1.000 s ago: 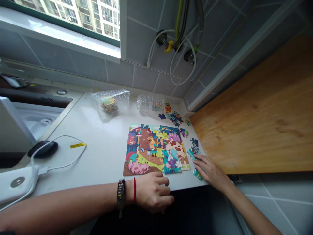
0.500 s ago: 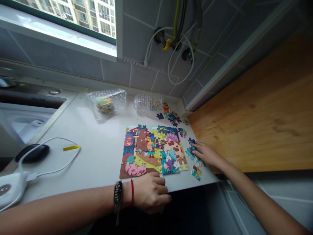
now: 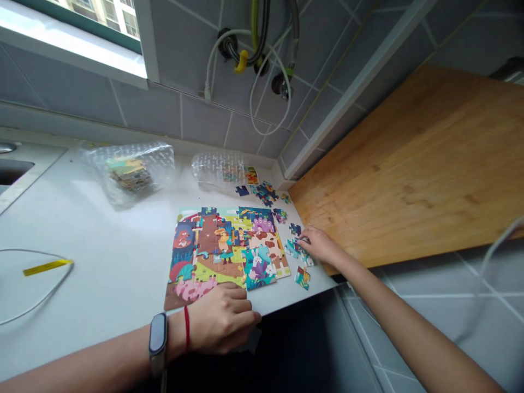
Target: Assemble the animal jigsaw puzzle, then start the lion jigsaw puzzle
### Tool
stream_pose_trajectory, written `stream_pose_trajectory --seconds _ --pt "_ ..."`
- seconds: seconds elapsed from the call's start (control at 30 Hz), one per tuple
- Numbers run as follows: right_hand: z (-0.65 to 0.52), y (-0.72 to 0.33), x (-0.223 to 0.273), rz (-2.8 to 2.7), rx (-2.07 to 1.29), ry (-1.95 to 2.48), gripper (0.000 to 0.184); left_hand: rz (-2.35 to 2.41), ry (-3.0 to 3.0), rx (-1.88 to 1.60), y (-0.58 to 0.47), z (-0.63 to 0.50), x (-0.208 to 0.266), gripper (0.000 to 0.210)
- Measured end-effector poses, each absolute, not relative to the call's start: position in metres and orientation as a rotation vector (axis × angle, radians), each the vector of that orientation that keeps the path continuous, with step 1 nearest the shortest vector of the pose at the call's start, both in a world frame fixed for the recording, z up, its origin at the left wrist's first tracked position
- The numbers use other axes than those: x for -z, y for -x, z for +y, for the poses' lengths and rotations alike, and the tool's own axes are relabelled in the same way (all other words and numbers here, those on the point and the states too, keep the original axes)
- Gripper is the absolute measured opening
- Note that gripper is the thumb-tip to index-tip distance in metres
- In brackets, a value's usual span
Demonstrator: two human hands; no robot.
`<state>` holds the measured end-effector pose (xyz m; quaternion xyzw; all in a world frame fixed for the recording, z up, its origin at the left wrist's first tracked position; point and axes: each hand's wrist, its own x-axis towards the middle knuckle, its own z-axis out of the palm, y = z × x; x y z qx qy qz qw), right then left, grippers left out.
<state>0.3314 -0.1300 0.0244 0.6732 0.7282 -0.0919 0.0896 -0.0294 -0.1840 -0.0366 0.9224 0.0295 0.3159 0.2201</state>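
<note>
A farm-picture jigsaw puzzle (image 3: 223, 251) lies on the counter, its pieces joined into a rough rectangle with some lying on top. My left hand (image 3: 223, 316), curled in a loose fist, rests at its near edge and shows nothing in the fingers. To the right of the puzzle, my right hand (image 3: 319, 244) reaches in with fingertips pinched on a puzzle piece (image 3: 302, 245) among the loose ones. A dark blue piece (image 3: 295, 228) lies just above those fingers, and an orange-and-teal piece (image 3: 302, 278) lies below them. The held piece is partly hidden by my fingers.
More loose pieces (image 3: 265, 192) are heaped toward the back corner. Two bubble-wrap bags stand behind the puzzle, the left bag (image 3: 131, 172) holding stacked pieces. A wooden board (image 3: 409, 174) borders the counter at right. A white cable (image 3: 36, 305) lies at left.
The camera has turned to the right, so the counter appears shifted left. My right fingers have drawn together over the loose pieces. My left hand stays by the puzzle's near edge.
</note>
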Motion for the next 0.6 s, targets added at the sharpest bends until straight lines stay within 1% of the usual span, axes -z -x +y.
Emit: stream_pose_trajectory --seconds 0.13,0.27,0.33,0.47,0.6 --pt "-0.114 -0.318 -0.03 2.164 0.21 -2.007 0.025 0.093 -2.556 -0.876 0.03 -0.184 0.037 0.019" --pt "-0.079 -0.306 -0.024 2.34 0.257 -1.916 0.043 0.091 -2.538 -0.885 0.03 -0.183 0.035 0.015" --pt "-0.059 -0.302 -0.019 2.395 0.285 -1.871 0.048 0.088 -2.54 -0.883 0.031 -0.182 0.034 0.015" --pt "-0.034 -0.298 -0.011 2.392 0.288 -1.842 0.051 0.068 -2.543 -0.875 0.031 -0.182 0.033 0.018" --pt "-0.032 -0.301 -0.018 2.31 0.267 -1.862 0.049 0.058 -2.527 -0.871 0.03 -0.182 0.034 0.018"
